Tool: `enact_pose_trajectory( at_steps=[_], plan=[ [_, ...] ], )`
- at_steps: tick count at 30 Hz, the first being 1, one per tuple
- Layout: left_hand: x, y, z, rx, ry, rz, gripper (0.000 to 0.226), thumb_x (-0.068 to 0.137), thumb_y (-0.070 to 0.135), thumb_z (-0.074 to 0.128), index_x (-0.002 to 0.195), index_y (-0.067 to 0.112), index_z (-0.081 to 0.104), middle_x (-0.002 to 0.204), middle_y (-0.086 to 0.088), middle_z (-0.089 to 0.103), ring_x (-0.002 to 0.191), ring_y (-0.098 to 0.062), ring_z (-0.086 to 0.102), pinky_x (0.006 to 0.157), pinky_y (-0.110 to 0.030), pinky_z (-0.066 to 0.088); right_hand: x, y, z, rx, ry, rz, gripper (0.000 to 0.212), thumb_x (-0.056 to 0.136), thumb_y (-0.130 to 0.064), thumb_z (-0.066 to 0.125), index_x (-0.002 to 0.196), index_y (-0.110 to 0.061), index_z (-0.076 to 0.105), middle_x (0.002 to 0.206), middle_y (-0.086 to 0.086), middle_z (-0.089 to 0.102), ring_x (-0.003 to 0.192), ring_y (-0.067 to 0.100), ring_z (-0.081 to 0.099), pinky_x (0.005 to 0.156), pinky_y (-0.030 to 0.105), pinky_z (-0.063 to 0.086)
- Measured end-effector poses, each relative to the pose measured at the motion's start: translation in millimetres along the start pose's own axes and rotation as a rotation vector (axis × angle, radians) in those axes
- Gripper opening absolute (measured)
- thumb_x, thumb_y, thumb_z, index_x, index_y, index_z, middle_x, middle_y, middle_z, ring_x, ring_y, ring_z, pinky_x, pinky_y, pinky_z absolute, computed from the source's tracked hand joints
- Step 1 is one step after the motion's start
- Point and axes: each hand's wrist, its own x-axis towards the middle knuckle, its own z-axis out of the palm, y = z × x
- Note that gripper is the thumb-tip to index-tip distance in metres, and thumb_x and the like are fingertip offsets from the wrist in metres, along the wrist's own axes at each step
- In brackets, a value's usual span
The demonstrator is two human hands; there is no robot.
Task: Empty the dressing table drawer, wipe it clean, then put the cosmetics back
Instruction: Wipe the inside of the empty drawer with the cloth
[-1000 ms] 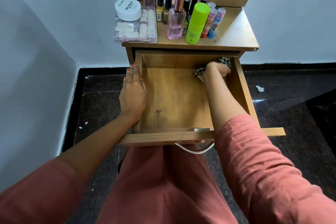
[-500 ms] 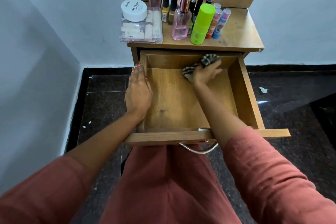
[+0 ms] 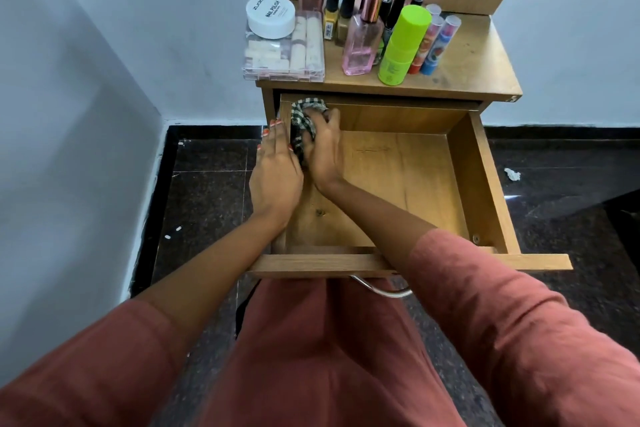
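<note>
The drawer (image 3: 485,184) hangs pulled out and empty, its handle end toward the person and its long axis running back to the table. The cloth (image 3: 300,114), bunched in the right hand's (image 3: 325,152) curled fingers, has swept along the back wall from the right corner to the left, so I'd judge the rear edge wiped. The left hand (image 3: 277,177) lies flat, fingers straight, on the left wall. The cosmetics (image 3: 363,42) wait on top.

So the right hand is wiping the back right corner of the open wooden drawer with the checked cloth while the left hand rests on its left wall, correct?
Wrong corner. The head view shows the right hand holding the black-and-white checked cloth in the back left corner of the open wooden drawer. The left hand does rest on its left wall.
</note>
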Motion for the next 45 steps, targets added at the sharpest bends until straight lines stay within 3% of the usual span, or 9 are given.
enact_pose_trajectory(
  at_steps=[5,10,13,19,27,31,34,40,45],
  plan=[
    [-1,-2,1,0.003,0.013,0.014,0.048,0.097,0.014,0.030,0.144,0.008,0.023,0.151,-0.011,0.028,0.139,-0.025,0.029,0.105,-0.040,0.038,-1,7,5,-0.138,-0.019,-0.087,0.028,0.089,-0.005,0.049,0.116,-0.006,0.054,0.103,0.010,0.052,0.092,0.024,0.047,0.072,0.034,0.036],
    [1,-2,3,-0.019,0.028,0.015,0.047,0.097,0.015,0.031,0.144,0.009,0.024,0.151,-0.010,0.029,0.139,-0.024,0.028,0.105,-0.039,0.040,7,10,3,-0.392,-0.179,-0.191,0.040,0.091,-0.002,0.043,0.131,-0.003,0.044,0.129,0.026,0.040,0.115,0.041,0.040,0.090,0.048,0.041],
    [2,-1,3,-0.027,0.023,0.003,0.047,0.098,0.015,0.031,0.144,0.009,0.023,0.151,-0.010,0.027,0.139,-0.024,0.028,0.105,-0.039,0.039,10,9,5,-0.591,-0.222,-0.200,0.042,0.093,-0.007,0.044,0.135,-0.006,0.038,0.135,0.020,0.035,0.119,0.035,0.040,0.085,0.042,0.050],
    [6,1,3,-0.023,0.023,-0.012,0.046,0.098,0.015,0.030,0.144,0.009,0.024,0.151,-0.009,0.029,0.138,-0.024,0.030,0.105,-0.040,0.039,21,-11,11,-0.794,-0.286,-0.208,0.032,0.094,0.000,0.033,0.121,0.002,0.050,0.142,0.022,0.031,0.122,0.038,0.042,0.078,0.040,0.052],
    [5,-1,3,-0.013,0.026,0.015,0.047,0.097,0.014,0.031,0.143,0.007,0.025,0.150,-0.012,0.030,0.137,-0.026,0.031,0.106,-0.041,0.038,17,-1,3,-0.666,-0.260,-0.126,0.027,0.092,-0.007,0.045,0.116,-0.008,0.058,0.138,0.014,0.034,0.115,0.034,0.045,0.085,0.039,0.051],
    [0,-2,3,-0.021,0.012,0.017,0.047,0.097,0.013,0.031,0.143,0.007,0.025,0.150,-0.012,0.029,0.137,-0.027,0.031,0.106,-0.043,0.040,10,1,-2,-0.377,-0.194,-0.094,0.030,0.090,-0.003,0.048,0.119,-0.008,0.056,0.120,0.017,0.044,0.109,0.033,0.044,0.083,0.045,0.049],
    [-1,-3,2,-0.037,0.010,0.015,0.047,0.097,0.014,0.030,0.143,0.007,0.024,0.150,-0.012,0.029,0.137,-0.028,0.032,0.104,-0.043,0.041,8,-2,-5,-0.203,-0.111,-0.082,0.030,0.089,-0.007,0.049,0.119,-0.006,0.055,0.108,0.012,0.046,0.098,0.025,0.043,0.078,0.042,0.047],
    [-2,-3,3,-0.044,0.006,0.007,0.048,0.098,0.015,0.030,0.144,0.009,0.023,0.151,-0.011,0.027,0.139,-0.026,0.027,0.108,-0.040,0.036,10,-3,-9,-0.267,-0.079,-0.171,0.034,0.086,-0.002,0.050,0.119,-0.006,0.059,0.115,0.020,0.047,0.104,0.032,0.047,0.080,0.033,0.043],
    [-3,-3,3,-0.040,0.019,0.011,0.047,0.098,0.015,0.031,0.144,0.009,0.023,0.151,-0.011,0.028,0.139,-0.025,0.028,0.109,-0.040,0.035,4,0,-4,-0.481,-0.213,-0.120,0.030,0.090,-0.010,0.049,0.119,-0.010,0.057,0.124,0.015,0.042,0.114,0.031,0.041,0.083,0.042,0.049]
  ],
)
